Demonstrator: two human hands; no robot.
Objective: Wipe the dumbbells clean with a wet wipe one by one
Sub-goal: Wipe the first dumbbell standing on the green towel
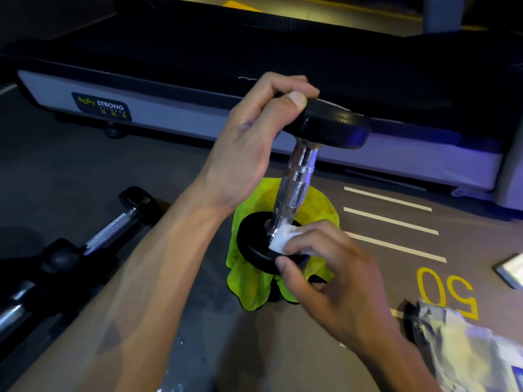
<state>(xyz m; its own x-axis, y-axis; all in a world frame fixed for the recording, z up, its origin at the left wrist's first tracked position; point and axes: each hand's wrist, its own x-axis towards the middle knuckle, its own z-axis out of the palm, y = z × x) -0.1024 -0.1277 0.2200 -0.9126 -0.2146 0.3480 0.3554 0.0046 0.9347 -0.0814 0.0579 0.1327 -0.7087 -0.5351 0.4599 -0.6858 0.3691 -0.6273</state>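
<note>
A dumbbell (297, 182) with black heads and a chrome knurled handle stands tilted on its lower head on a green cloth (249, 281). My left hand (254, 142) grips its upper head from the left. My right hand (334, 270) pinches a folded white wet wipe (280, 239) and presses it where the handle meets the lower head. Two more dumbbells lie on the floor at the left, one at mid-left (113, 230) and one by the lower left edge (19, 304).
A treadmill base (198, 108) labelled "Body Strong" runs across the back. The grey floor has white lines (390, 219) and a yellow "50" (450, 292) at right. A crumpled wipe packet (464, 349) lies lower right, a flat white-edged object (512, 270) at the right edge.
</note>
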